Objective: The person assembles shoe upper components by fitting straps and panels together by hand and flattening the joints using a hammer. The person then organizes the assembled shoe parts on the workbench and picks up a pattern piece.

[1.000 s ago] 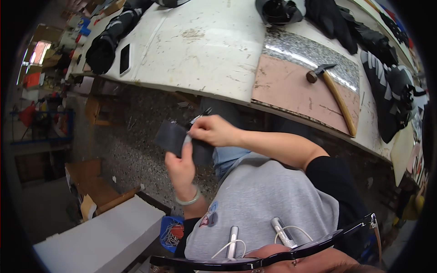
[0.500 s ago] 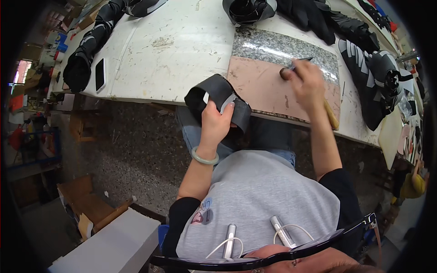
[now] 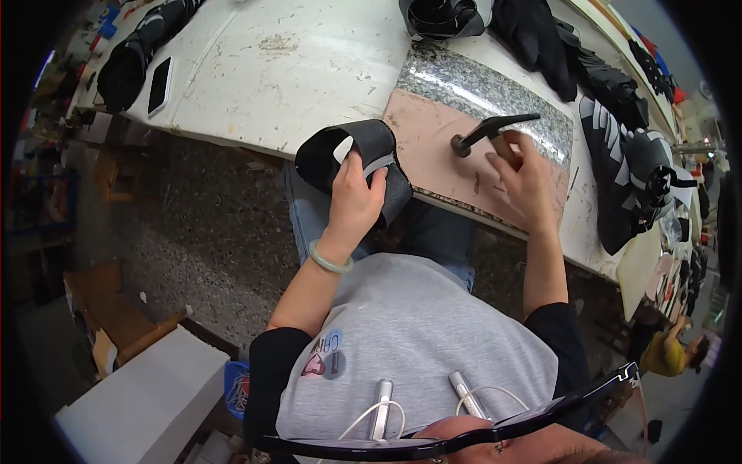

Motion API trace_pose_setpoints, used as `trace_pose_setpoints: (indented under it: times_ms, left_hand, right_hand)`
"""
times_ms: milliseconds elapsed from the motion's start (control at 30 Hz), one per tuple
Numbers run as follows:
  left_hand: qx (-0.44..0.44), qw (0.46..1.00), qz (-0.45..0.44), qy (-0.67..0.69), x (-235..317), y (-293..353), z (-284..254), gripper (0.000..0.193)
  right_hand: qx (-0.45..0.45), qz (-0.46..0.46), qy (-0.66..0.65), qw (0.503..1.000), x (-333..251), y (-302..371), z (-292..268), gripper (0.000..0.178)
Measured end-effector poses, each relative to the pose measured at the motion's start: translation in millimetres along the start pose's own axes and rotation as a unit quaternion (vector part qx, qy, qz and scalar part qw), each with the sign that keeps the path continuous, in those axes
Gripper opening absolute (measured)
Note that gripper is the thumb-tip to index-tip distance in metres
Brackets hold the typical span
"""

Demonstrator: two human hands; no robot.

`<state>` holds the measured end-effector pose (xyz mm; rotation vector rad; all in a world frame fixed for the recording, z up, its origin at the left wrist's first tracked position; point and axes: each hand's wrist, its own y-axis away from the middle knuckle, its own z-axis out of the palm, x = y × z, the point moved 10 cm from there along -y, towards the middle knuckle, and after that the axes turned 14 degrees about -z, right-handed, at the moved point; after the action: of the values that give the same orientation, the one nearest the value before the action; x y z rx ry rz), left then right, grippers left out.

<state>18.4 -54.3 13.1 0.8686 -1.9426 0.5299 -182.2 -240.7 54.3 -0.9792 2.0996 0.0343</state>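
My left hand [image 3: 357,203] is closed on a black shoe upper [image 3: 328,143], a curved, looped piece with a pale patch and a grey strip inside. It is held at the table's front edge, over my lap. A hammer [image 3: 491,130] with a dark metal head is in my right hand [image 3: 532,184], its fingers wrapped round the short visible part of the wooden handle. The hammer's round face hangs over a pinkish-brown sheet [image 3: 433,158], to the right of the upper. My right fingers hide part of the handle.
Under the sheet lies a speckled stone slab [image 3: 471,81] on the white table [image 3: 255,85]. A phone [image 3: 160,85] and rolled black pieces [image 3: 124,73] are at the left. More black uppers [image 3: 610,170] are piled at the right. A white box [image 3: 147,394] stands at lower left.
The hammer in my right hand has turned, so its head shows clearly over the sheet. My left hand and the upper have shifted slightly left. The whole view has tilted a little.
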Motion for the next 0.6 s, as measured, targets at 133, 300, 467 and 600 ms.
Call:
trace_pose_setpoints:
  times_ms: [133, 300, 467, 600]
  left_hand:
    - [-0.019, 0.999, -0.019, 0.047, -2.5, -4.1, -0.9, 0.046]
    - [-0.049, 0.995, -0.042, 0.078, -8.2, -8.8, 3.0, 0.044]
    - [-0.048, 0.995, -0.054, 0.069, -11.6, -9.2, 2.7, 0.042]
    - [-0.052, 0.993, -0.042, 0.093, 2.1, -15.6, -10.6, 0.029]
  right_hand:
    - [0.009, -0.300, 0.002, 0.954, -94.9, 11.0, 18.4, 0.028]
    - [-0.053, -0.375, 0.079, 0.922, -115.4, 24.7, 55.5, 0.020]
    - [-0.045, -0.361, 0.089, 0.927, -116.6, 17.9, 52.3, 0.021]
    - [-0.060, -0.358, 0.082, 0.928, -112.2, 16.7, 56.3, 0.021]
